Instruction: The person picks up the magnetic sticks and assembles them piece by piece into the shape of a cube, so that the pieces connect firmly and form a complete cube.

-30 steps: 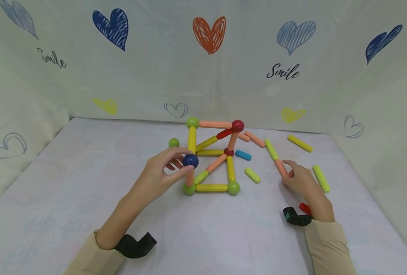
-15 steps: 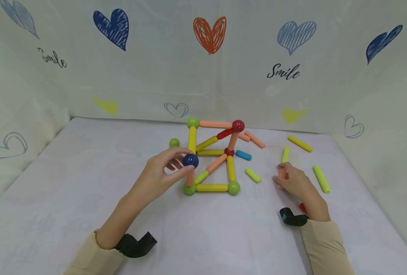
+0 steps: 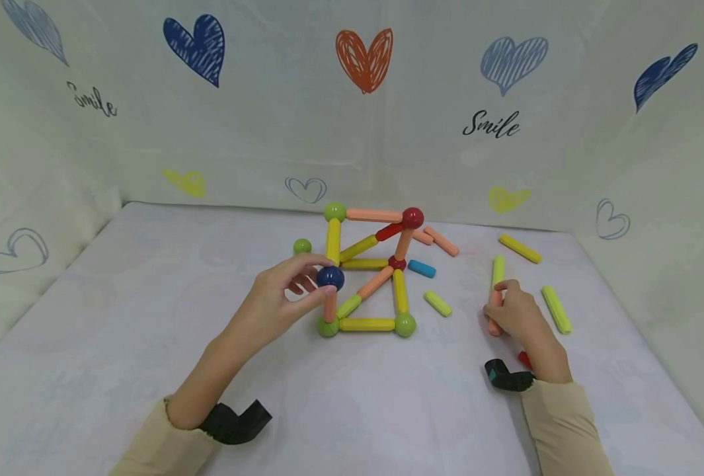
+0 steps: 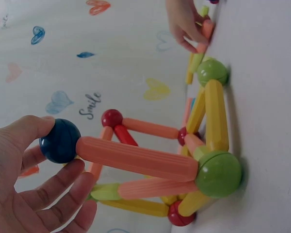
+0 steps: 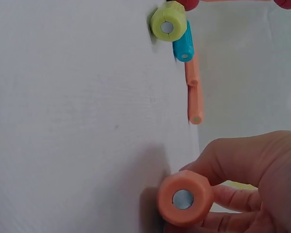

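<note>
My left hand pinches a dark blue ball between thumb and fingers. That ball sits atop an upright salmon magnetic rod, whose lower end meets a green ball on the table. They belong to a frame of magnetic rods and balls, with a red ball at its upper right corner. Over on the right, my right hand pinches another salmon rod close to the tabletop. A light green rod lines up with its far end. The right wrist view shows the held rod's metal-centred end.
Loose on the table lie a short light green rod, a blue rod, a salmon rod, a yellow rod and a longer light green rod. A spare green ball stands behind the left hand.
My right hand has turned the joined salmon and light green rods from a leftward slant to pointing nearly straight away, then shifted slightly right. The left hand keeps its place on the blue ball.
</note>
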Tool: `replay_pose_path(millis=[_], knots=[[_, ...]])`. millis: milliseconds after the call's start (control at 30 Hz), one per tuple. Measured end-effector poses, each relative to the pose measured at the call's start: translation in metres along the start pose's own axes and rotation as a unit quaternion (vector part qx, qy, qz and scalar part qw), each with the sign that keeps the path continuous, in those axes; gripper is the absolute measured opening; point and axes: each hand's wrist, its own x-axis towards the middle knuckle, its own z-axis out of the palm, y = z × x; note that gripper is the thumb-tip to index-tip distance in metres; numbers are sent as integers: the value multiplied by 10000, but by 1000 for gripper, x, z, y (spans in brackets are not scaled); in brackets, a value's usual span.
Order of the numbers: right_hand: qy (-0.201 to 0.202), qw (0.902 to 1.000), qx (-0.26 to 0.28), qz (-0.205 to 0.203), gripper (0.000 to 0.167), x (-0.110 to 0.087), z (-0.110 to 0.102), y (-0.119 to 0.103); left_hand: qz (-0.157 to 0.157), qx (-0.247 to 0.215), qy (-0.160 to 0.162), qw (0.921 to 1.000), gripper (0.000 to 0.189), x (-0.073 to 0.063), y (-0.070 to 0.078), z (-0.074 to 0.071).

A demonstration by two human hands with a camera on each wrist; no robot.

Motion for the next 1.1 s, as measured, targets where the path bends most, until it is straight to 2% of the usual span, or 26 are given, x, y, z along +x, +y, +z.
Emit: replay_pose_path(millis=[200,300,400,533,700,933,1033,1100], knots=[[-16,9997,-149,-212,60,-3,-5,-1,-21,-3,2,10000,35,0,-1,0],[117,9993,-152,-332,61,-8,-9,-5,-55,-36,-30,10000,35,0,-1,0],[471,9975,-63,-518,59,-12,-13,-11,-84,-55,-51,9999,35,-1,-1,0],[1065,9894,-18,-992,50,-21,-15,-25,-118,-62,-60,9999,35,0,-2,0],[1572,9709,160,-1797,39,-40,-14,-49,-171,-91,-63,9998,34,-1,-2,0],[2072,9231,372,-3219,35,-63,0,-83,-257,-112,-89,9996,33,0,1,1],[2146,9074,407,-3590,35,-71,5,-95,-274,-45,-80,9996,33,0,2,2],[2140,9008,408,-3756,36,-76,9,-102,-276,9,-79,9996,34,1,3,2]])
